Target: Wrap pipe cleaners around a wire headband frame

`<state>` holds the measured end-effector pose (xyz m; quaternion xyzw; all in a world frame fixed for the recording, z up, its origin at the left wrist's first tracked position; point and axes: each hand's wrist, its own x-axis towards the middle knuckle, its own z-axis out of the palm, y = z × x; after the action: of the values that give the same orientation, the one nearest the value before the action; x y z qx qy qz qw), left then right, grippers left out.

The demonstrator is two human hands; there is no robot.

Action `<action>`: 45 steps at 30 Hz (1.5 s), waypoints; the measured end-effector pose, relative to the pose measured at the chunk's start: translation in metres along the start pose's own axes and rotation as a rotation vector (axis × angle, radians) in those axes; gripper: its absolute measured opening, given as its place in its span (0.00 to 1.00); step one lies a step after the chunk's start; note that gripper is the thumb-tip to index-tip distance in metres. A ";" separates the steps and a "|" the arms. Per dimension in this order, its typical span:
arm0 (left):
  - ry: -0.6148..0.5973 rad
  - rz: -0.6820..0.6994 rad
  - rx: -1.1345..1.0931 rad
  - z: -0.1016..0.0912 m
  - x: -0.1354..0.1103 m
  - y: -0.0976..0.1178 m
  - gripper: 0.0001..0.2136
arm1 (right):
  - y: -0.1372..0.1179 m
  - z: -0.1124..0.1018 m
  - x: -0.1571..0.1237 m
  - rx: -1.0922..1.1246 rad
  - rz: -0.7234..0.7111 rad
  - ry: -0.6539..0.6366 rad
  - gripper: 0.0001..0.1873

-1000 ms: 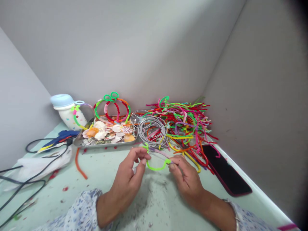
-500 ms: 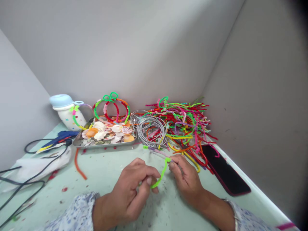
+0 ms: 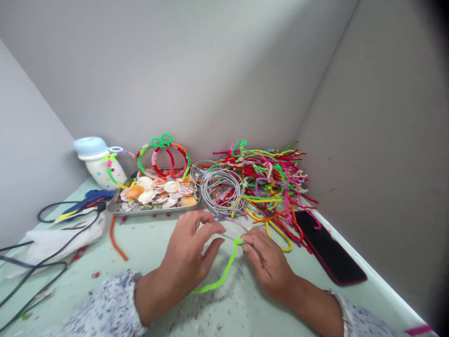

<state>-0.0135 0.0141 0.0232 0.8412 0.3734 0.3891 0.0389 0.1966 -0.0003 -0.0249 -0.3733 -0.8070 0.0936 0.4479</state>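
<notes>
My right hand [image 3: 267,260] is closed in a pinch on the upper end of a lime green pipe cleaner [image 3: 220,274] and on a thin grey wire hoop [image 3: 228,231] where the two meet. The green pipe cleaner trails down and to the left over the pale green table [image 3: 147,243], its lower end loose. My left hand [image 3: 191,250] sits just left of it, fingers curled, fingertips touching the thin hoop near the pinch; whether it grips it I cannot tell for sure.
A metal tray of shells [image 3: 154,199] stands behind the hands, with wrapped hoops [image 3: 163,154] leaning on the wall. A coil of bare wire hoops [image 3: 220,187] and a heap of coloured pipe cleaners [image 3: 271,182] lie at the back right. A phone [image 3: 329,248] lies at right; a glue gun [image 3: 87,201] and cables lie at left.
My left hand let the green pipe cleaner's free end go and moved up to the hoop; the pipe cleaner now hangs straight down-left from my right hand's pinch.
</notes>
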 end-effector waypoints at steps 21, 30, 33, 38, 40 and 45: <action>-0.020 0.076 -0.101 0.018 -0.008 -0.005 0.04 | 0.002 0.002 -0.001 0.049 -0.054 -0.120 0.07; -0.015 0.084 -0.127 0.019 -0.007 -0.006 0.03 | 0.000 0.002 -0.001 0.035 -0.068 -0.129 0.07; -0.025 0.066 -0.149 0.018 -0.008 -0.006 0.03 | 0.000 0.002 0.000 0.038 -0.076 -0.123 0.07; -0.083 -0.012 -0.194 0.015 -0.007 -0.004 0.03 | 0.001 0.004 0.000 0.041 -0.104 -0.118 0.07; -0.098 -0.046 -0.226 0.015 -0.006 -0.004 0.04 | 0.001 0.004 0.000 0.042 -0.106 -0.117 0.07; -0.134 -0.144 -0.373 0.017 -0.006 -0.008 0.06 | 0.000 0.004 0.001 0.048 -0.102 -0.125 0.07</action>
<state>-0.0088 0.0194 0.0050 0.8146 0.3505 0.3908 0.2466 0.1933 0.0009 -0.0260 -0.3142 -0.8489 0.1128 0.4098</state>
